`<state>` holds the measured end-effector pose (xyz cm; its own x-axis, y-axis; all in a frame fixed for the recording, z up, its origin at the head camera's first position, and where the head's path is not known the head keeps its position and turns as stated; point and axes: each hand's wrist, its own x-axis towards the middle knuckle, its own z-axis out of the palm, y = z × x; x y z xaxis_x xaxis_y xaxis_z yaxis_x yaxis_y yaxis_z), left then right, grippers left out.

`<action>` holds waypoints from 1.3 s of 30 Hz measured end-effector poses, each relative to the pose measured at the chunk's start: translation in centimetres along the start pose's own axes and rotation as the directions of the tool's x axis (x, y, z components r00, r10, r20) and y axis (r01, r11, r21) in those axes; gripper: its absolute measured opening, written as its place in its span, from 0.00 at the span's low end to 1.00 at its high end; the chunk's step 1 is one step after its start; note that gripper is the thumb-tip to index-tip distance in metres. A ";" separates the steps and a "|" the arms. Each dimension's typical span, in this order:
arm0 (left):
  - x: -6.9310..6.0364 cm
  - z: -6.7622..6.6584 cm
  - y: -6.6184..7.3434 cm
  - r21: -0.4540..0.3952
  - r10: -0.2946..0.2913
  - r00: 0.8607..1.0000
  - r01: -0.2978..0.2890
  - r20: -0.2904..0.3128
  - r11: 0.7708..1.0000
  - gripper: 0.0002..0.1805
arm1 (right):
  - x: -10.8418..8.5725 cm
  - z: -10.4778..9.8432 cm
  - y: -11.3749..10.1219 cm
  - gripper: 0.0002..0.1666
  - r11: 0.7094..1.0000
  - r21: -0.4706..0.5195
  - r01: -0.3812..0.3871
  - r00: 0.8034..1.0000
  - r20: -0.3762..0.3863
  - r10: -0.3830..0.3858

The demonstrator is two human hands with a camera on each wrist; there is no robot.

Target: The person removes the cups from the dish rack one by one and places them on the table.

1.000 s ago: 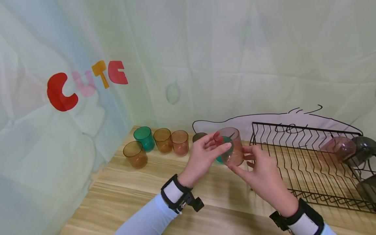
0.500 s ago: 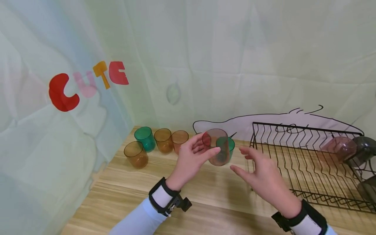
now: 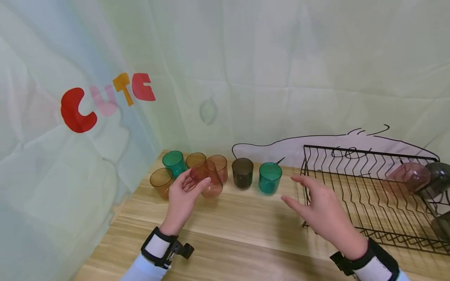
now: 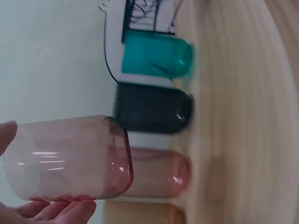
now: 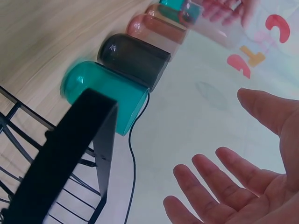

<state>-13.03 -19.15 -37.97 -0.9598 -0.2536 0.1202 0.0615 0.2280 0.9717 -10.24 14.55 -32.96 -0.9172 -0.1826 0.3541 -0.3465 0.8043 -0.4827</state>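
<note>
My left hand (image 3: 184, 197) grips a clear pink cup (image 3: 212, 183) by its side, tilted and held above the table in front of the row of cups. The left wrist view shows the held cup (image 4: 70, 158) between thumb and fingers. My right hand (image 3: 325, 208) holds nothing; thumb and fingers stand apart near the left end of the black dish rack (image 3: 351, 228). Behind the held cup stand an amber cup (image 3: 195, 159) and another pink cup (image 3: 218, 164). A dark grey cup (image 3: 242, 173) and a teal cup (image 3: 270, 178) stand upright to their right.
At the far left corner are a second teal cup (image 3: 174, 162) and another amber cup (image 3: 161, 181). A pink cup (image 3: 409, 177) and dark cups (image 3: 439, 175) lie at the right end of the rack. A printed cloth (image 3: 263, 78) hangs behind the wooden table (image 3: 225, 242).
The right hand has let go of the pink cup and stays near the rack. My left hand has carried the cup leftward and lower, uncovering the dark grey and teal cups.
</note>
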 end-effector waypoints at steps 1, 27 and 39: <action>0.1 -0.4 -0.5 0.011 0.000 1.000 0.000 -0.024 1.000 0.41 | 0.0 0.0 0.1 0.36 1.000 -0.001 0.001 1.000 0.002 -0.001; 0.9 -1.6 -5.0 0.096 0.014 0.989 0.000 -0.149 0.995 0.40 | 0.1 0.0 0.9 0.37 1.000 -0.008 -0.022 0.999 0.030 0.022; 0.6 -1.6 -6.0 0.107 -0.011 0.991 0.025 -0.133 0.994 0.42 | -0.2 0.0 1.2 0.37 0.999 -0.017 -0.038 0.998 0.043 0.039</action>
<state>-13.49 -22.12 -43.37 -0.9155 -0.3787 0.1358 0.0078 0.3207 0.9471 -10.51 15.48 -33.61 -0.9376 -0.1749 0.3004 -0.3075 0.8205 -0.4819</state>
